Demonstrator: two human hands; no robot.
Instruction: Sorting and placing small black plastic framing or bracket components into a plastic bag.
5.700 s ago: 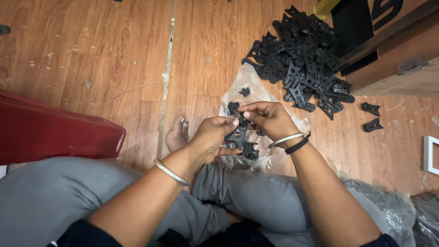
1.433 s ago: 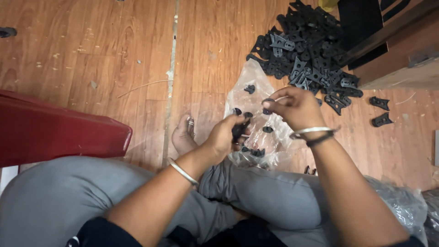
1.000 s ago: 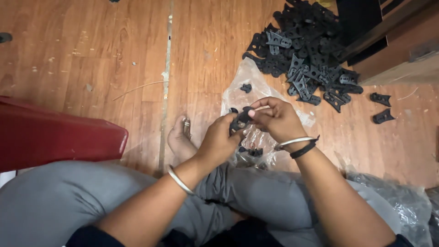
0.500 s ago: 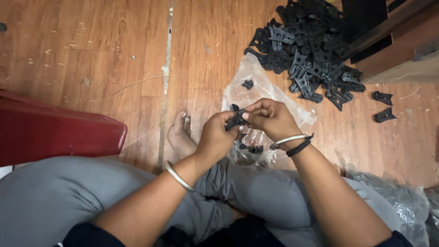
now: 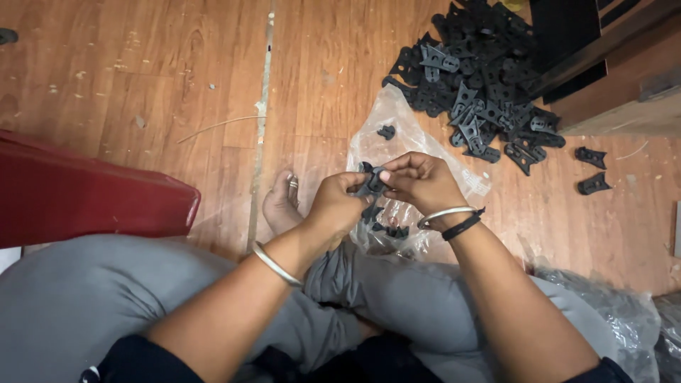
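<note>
We pinch a small black plastic piece [image 5: 372, 181] with our left hand [image 5: 339, 206] and right hand [image 5: 424, 186]. We are joining it above the clear plastic bag [image 5: 397, 142]. Next it likely needs a firm push.

The small black part [image 5: 372, 183] pinched between the left hand [image 5: 339, 206] and the right hand [image 5: 423, 186] looked like matt moulded plastic, the same dull finish as the heap of black parts [image 5: 482, 85] on the floor [image 5: 142, 78]. That floor was wood-grain board, worn, with a low sheen and pale scuffs. The clear bag [image 5: 397, 142] was thin, crinkled plastic film, glossy where it caught light. The bangles [image 5: 445, 213] on both wrists were smooth, shiny metal. The trousers [image 5: 92, 305] were soft grey matt cloth, and the red cushion [image 5: 78, 195] had a smooth, faintly glossy leather-like cover
</note>
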